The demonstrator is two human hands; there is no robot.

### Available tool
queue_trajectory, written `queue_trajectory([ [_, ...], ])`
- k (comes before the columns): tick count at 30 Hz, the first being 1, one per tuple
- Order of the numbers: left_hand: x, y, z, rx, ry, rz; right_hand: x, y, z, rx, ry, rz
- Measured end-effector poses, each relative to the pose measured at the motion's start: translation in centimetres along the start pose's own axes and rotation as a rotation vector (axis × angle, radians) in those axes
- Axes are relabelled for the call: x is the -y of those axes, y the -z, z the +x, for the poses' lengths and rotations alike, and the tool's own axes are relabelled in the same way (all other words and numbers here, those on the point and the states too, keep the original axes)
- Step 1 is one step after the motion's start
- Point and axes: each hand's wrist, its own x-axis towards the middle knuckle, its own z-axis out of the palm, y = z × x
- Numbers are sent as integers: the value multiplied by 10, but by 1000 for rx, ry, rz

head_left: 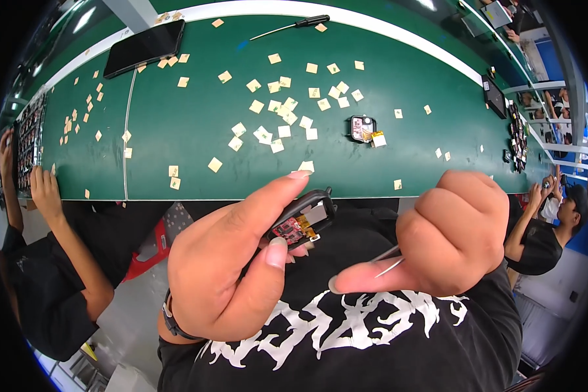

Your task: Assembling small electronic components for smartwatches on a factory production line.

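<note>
A long green table (196,130) with a white edge curves across the room, littered with small tan paper squares (276,104); a dark tablet (144,47), a screwdriver (291,26) and an opened watch body (362,127) lie on it. Held above the lap, the left hand (225,261) has its grip closed on a black watch casing (302,222). The right hand (447,235) pinches metal tweezers (389,261). Other people sit at both sides.

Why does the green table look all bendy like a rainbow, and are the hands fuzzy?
In the head view, the fisheye lens curves the green table's straight edges toward the dark round rim. Ceiling lights glare at the top corners, and the dark tablet has a soft sheen. The left hand, its small black case and the right hand with thin tweezers look big but fairly sharp.
</note>
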Motion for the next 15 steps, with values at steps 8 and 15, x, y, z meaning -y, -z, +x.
queue_trajectory([
  [8,-2,6,-3,53,-51,52,13,-19,8,-112,22,48],
  [15,0,5,-3,94,-35,25,12,-24,9,-154,146,41],
])
